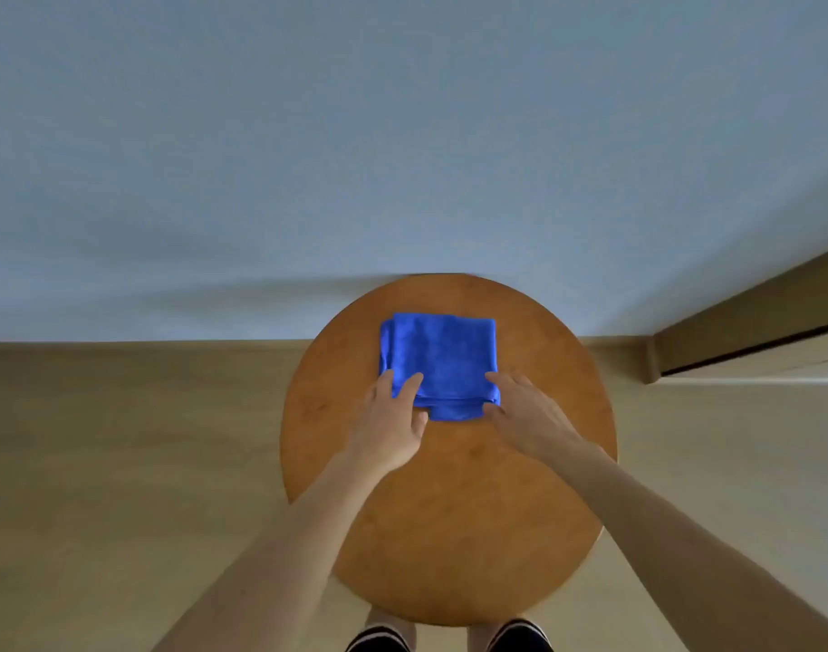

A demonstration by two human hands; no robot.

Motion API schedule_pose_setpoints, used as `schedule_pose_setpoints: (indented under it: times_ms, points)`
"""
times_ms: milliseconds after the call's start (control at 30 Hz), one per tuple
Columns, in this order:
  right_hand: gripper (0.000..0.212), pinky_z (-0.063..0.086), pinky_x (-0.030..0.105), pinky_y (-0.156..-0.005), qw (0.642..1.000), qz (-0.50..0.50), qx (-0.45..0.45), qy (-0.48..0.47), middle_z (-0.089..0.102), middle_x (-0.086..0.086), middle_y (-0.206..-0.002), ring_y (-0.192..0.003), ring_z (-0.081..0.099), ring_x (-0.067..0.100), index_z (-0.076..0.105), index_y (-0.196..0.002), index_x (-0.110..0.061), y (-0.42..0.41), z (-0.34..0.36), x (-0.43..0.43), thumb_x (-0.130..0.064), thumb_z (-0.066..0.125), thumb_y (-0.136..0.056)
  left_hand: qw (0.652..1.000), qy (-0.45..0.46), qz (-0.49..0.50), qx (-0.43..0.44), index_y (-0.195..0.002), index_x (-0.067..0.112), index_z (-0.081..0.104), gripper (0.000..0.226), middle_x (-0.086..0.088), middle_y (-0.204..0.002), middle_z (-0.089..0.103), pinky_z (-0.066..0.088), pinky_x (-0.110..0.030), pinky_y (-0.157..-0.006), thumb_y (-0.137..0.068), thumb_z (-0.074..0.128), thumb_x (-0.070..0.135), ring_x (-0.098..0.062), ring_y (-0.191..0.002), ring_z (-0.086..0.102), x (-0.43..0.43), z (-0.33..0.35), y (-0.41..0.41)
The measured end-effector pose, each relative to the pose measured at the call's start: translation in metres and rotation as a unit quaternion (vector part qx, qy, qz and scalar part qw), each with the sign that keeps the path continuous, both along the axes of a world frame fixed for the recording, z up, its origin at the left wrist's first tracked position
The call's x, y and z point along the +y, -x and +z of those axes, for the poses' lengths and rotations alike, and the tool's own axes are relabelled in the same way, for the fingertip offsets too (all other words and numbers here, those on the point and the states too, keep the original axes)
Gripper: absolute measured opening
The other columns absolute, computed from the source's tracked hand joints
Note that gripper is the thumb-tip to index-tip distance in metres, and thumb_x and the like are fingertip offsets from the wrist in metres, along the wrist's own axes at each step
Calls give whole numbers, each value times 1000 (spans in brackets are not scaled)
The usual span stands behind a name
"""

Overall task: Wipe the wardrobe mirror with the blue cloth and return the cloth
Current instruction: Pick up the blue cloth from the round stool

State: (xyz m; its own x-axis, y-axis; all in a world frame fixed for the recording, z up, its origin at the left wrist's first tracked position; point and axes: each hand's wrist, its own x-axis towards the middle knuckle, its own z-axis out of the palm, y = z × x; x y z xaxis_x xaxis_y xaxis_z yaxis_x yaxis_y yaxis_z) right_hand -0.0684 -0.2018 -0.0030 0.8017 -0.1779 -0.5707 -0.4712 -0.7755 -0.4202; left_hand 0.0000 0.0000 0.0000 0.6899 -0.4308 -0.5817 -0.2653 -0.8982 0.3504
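A folded blue cloth (442, 357) lies on the far half of a round wooden table (450, 510). My left hand (393, 416) rests with straight fingers on the cloth's near left corner. My right hand (527, 416) touches the cloth's near right edge, fingers extended. Neither hand is curled round the cloth. The wardrobe mirror is not in view.
A pale blue-grey wall (402, 134) rises right behind the table. Light wooden floor (120, 463) spreads to both sides. A wooden frame or door edge (751, 341) runs along the right. My feet in dark slippers (450, 640) stand at the table's near edge.
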Motion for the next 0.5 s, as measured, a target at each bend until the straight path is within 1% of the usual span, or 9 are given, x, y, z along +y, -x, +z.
schedule_pose_setpoints:
  times_ms: [100, 167, 267, 300, 333, 367, 433, 500]
  points:
    - [57, 48, 40, -100, 1000, -23, 12, 10, 40, 7, -152, -132, 48, 28, 29, -156, -21, -11, -27, 7, -31, 48, -103, 1000, -7, 0, -1, -163, 29, 15, 62, -14, -169, 6, 29, -42, -120, -108, 40, 42, -29, -156, 13, 3, -35, -19]
    - [58, 49, 40, -99, 999, -30, 34, 13, 37, 7, -153, -134, 44, 29, 25, -157, -21, -17, -45, 11, -32, 47, -104, 1000, -13, -3, 5, -164, 28, 13, 63, -16, -169, 5, 30, -43, -120, -108, 40, 42, -32, -157, 9, 2, -58, -29]
    - [65, 46, 41, -97, 997, -67, 42, 17, 28, 9, -155, -135, 39, 34, 19, -158, -20, -29, -71, 13, -35, 49, -102, 1000, -23, -4, 12, -164, 29, 11, 65, -21, -168, -1, 29, -46, -122, -108, 42, 41, -38, -157, 0, -2, -88, -45]
    - [68, 45, 42, -98, 995, -84, 46, 15, 26, 10, -156, -135, 38, 36, 16, -158, -20, -32, -79, 13, -37, 51, -101, 1000, -23, 3, 16, -163, 30, 12, 65, -24, -167, -3, 30, -46, -121, -108, 43, 40, -39, -156, 0, -4, -97, -50]
    - [73, 45, 42, -99, 994, -99, 49, 10, 24, 11, -156, -136, 36, 37, 14, -158, -20, -36, -86, 13, -40, 53, -100, 1000, -22, 10, 19, -163, 31, 14, 64, -25, -166, -3, 31, -46, -120, -107, 45, 40, -40, -156, 5, -7, -104, -56]
    - [77, 44, 43, -100, 992, -114, 55, 4, 23, 11, -157, -137, 34, 37, 13, -158, -19, -39, -93, 13, -43, 54, -98, 999, -16, 21, 23, -163, 31, 16, 64, -26, -165, 1, 34, -45, -118, -107, 46, 40, -40, -153, 15, -10, -109, -60]
    - [81, 41, 45, -105, 987, -144, 63, -16, 23, 12, -158, -140, 32, 38, 12, -157, -20, -44, -103, 14, -47, 57, -96, 999, -2, 39, 37, -161, 32, 21, 62, -24, -159, 15, 41, -43, -112, -106, 48, 40, -36, -140, 37, -16, -117, -64]
    - [79, 43, 47, -107, 980, -188, 52, -39, 32, 12, -155, -137, 38, 36, 16, -155, -20, -48, -110, 17, -45, 60, -94, 998, 5, 53, 36, -159, 32, 26, 60, -21, -150, 29, 43, -40, -108, -105, 52, 38, -33, -132, 42, -20, -123, -65]
